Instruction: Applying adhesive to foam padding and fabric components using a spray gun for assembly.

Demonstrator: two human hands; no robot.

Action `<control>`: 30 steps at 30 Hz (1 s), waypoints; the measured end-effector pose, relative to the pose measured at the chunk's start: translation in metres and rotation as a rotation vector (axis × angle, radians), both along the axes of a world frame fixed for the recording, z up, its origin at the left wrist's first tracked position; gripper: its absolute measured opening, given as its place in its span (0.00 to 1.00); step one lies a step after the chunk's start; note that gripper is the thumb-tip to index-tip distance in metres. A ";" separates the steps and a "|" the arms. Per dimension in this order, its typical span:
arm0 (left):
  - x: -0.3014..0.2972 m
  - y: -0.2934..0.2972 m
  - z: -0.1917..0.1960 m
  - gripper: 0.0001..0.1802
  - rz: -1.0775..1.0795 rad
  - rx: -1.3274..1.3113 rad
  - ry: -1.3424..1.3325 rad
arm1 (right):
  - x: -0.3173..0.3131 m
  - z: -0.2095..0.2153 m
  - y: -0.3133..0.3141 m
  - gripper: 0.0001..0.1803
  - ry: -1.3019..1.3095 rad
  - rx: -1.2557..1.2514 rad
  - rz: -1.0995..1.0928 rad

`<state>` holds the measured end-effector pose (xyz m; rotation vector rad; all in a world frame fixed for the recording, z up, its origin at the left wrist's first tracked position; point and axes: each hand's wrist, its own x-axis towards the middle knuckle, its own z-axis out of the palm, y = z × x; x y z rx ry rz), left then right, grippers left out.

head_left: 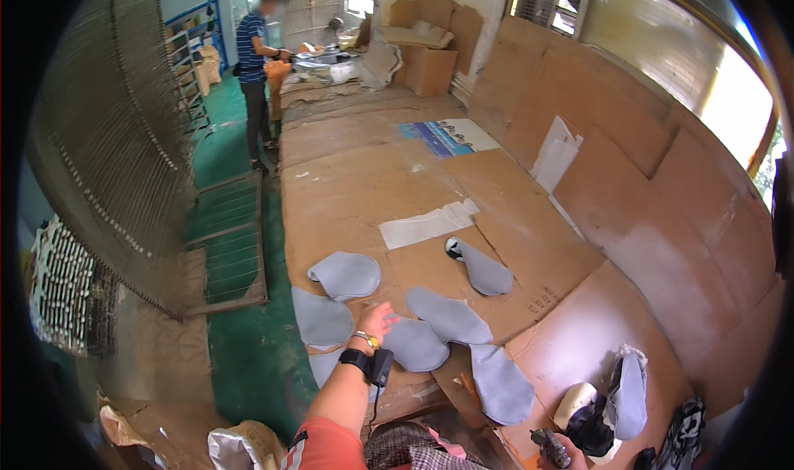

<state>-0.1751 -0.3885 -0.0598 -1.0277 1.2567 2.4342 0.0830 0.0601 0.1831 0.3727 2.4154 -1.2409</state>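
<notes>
At 6 o'clock, right hand point(565, 456) closed around a dark tool point(549, 448), likely a spray gun; grip partly cut off by frame edge. Left hand point(376, 316), toward 7 o'clock, loosely open, fingers resting on a grey foam piece point(415, 344). Step judged: laying out pieces on the cardboard table point(356, 189); next move needs tool aimed. Person at 11 o'clock, far

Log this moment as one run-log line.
left hand: open, on grey fabric piece | right hand: grips dark tool | surface: cardboard-covered table
</notes>
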 end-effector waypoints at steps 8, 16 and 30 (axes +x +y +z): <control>0.139 0.036 0.069 0.13 0.107 -0.031 0.269 | -0.031 -0.023 -0.001 0.29 -0.008 -0.257 0.247; 0.296 0.077 0.114 0.14 0.359 -0.235 0.110 | -0.035 -0.048 0.013 0.30 -0.048 -0.430 0.721; 0.408 0.158 0.139 0.22 0.310 -0.404 0.096 | -0.005 -0.057 0.043 0.23 0.035 -0.398 0.971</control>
